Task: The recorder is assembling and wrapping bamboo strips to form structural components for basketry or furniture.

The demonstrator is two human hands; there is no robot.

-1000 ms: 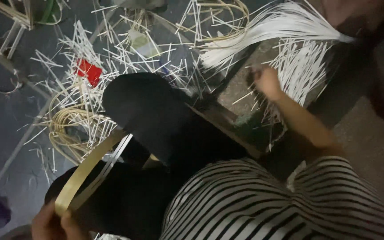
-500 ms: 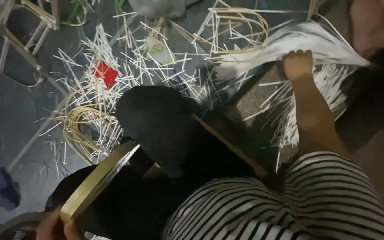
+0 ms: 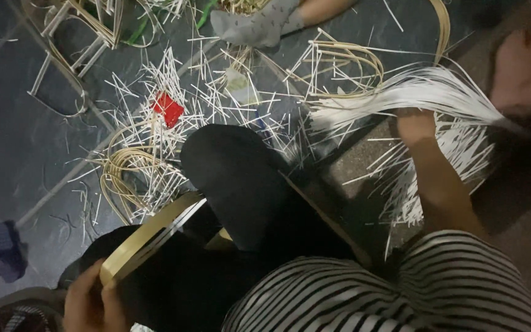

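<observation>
One bamboo hoop [image 3: 145, 237] is being gripped by the left hand [image 3: 87, 301]; the right hand [image 3: 414, 123], now farther out, is clutching one strip bundle [image 3: 401, 92].

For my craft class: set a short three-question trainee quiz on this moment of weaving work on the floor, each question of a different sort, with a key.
1. True or false: the left hand grips a flat bamboo hoop that lies across the person's dark-clothed lap.
2. Multiple choice: the right hand reaches into (A) a coil of wire, (B) a bundle of pale thin strips, (C) a stack of paper.
3. Fill in: the small bright object among the scattered offcuts on the floor is coloured ____.

Key: 1 true; 2 B; 3 red.
</observation>
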